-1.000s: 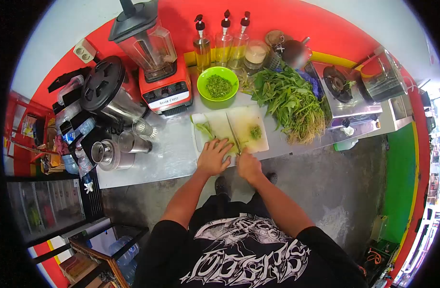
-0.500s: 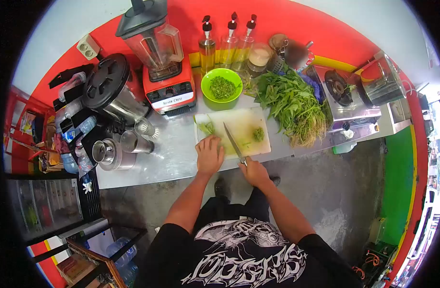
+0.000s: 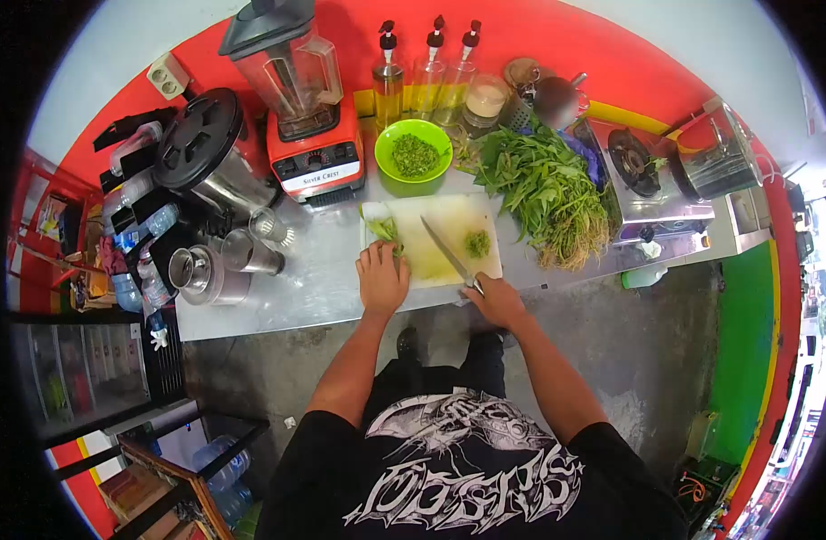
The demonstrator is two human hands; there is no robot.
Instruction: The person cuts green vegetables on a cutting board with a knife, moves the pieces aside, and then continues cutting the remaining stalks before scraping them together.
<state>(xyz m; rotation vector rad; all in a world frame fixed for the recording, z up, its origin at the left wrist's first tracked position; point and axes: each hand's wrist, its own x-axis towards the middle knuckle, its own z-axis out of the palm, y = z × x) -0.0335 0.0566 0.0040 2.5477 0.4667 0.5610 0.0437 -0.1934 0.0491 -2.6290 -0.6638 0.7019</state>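
My right hand (image 3: 498, 301) is closed on the handle of a kitchen knife (image 3: 444, 247), its blade pointing up and left across the white cutting board (image 3: 449, 207). At the board's left side, my left hand (image 3: 383, 279) is closed, its fingertips pressed on some green leaves (image 3: 382, 228); part of them is hidden under the fingers. A small heap of chopped greens (image 3: 477, 242) lies on the board, right of the blade. Behind the board stands a lime-green bowl (image 3: 415, 187) holding chopped greens.
A large bunch of leafy greens with roots (image 3: 548, 193) lies right of the board, beside a gas stove (image 3: 665, 216). A red blender (image 3: 315, 153), steel container (image 3: 219, 153) and glass tumblers (image 3: 251, 252) stand to the left. Pump bottles (image 3: 388, 90) line the wall.
My left hand has moved slightly left and up, onto the green leaves. My right hand has shifted a little right with the knife. The view has shifted slightly.
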